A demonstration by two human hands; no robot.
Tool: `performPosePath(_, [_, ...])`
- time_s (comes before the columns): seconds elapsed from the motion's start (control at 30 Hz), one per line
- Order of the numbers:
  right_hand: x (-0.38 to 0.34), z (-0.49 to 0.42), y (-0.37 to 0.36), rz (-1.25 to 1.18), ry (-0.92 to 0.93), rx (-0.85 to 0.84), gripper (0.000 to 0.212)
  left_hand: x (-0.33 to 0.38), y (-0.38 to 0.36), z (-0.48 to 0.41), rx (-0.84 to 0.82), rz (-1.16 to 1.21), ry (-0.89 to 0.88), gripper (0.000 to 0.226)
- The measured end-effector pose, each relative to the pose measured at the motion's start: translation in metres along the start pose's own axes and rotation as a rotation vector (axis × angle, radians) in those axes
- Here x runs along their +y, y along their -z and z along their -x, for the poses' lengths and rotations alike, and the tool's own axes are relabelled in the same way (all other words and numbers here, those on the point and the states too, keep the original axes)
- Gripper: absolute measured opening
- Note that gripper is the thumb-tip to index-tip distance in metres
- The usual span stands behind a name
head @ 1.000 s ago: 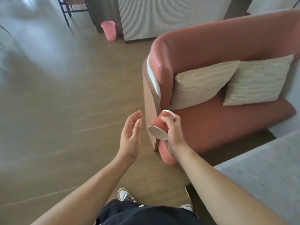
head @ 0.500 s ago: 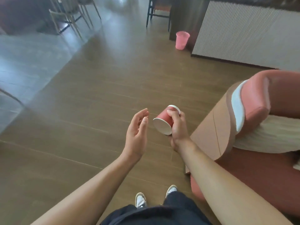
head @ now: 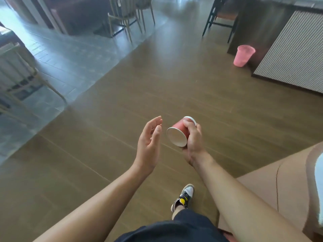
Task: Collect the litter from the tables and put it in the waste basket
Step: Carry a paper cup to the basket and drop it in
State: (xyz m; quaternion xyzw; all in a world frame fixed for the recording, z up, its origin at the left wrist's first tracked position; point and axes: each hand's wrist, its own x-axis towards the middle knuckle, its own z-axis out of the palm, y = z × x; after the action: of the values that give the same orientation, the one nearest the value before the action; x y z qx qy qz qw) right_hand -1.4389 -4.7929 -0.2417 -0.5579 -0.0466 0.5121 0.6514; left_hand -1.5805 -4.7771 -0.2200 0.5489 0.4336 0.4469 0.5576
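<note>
Head view, person standing on a plank floor [head: 174,88].

The right hand [head: 193,142] grips a red paper cup [head: 176,137], with the thumb [head: 186,123] laid across the red wall and the other fingers wrapped round the far side. The cup lies tipped on its side in the air, above the floor and in front of the body. One white round end faces the camera and the left hand. The other end, ringed in white, points away. Whether the near end is mouth or base cannot be told.

The left hand [head: 149,145] holds nothing. Its fingers are loosely extended and its palm is turned toward the cup. It is near the cup but does not touch it, and a strip of floor shows between them.

The pink basket [head: 244,55] stands upright on the floor at upper right, well apart from both hands. It is just beside the ribbed front of a counter [head: 293,55].

A sofa [head: 272,186] shows its tan side at lower right, beside the right forearm. One shoe [head: 186,194] is planted on the floor between the forearms, above the dark shorts [head: 174,231].

Chairs [head: 125,18] stand at upper centre, where grey tiles [head: 61,58] meet the planks. The dark legs of a stool [head: 218,20] rise left of the counter. A blurred chair [head: 17,70] fills the left edge.
</note>
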Motion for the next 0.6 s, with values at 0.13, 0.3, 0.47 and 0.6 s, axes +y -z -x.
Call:
performPosePath(0.13, [-0.047, -0.062, 0.002, -0.012, -0.010, -0.008, 0.025, 0.002, -0.049, -0.063, -0.018, 0.000, -0.007, 0.037])
performPosePath(0.3, [-0.119, -0.136, 0.015, -0.035, 0.027, 0.036, 0.027, 0.009, -0.118, -0.142, -0.056, -0.011, -0.036, 0.036])
performPosePath(0.47, [-0.160, -0.190, 0.032, -0.071, 0.056, 0.101, 0.022, 0.009, -0.166, -0.196, -0.100, -0.001, -0.049, 0.042])
performPosePath(0.6, [-0.187, -0.232, 0.039, -0.126, 0.074, 0.117, 0.015, 0.005, -0.200, -0.247, -0.136, -0.002, -0.052, 0.041])
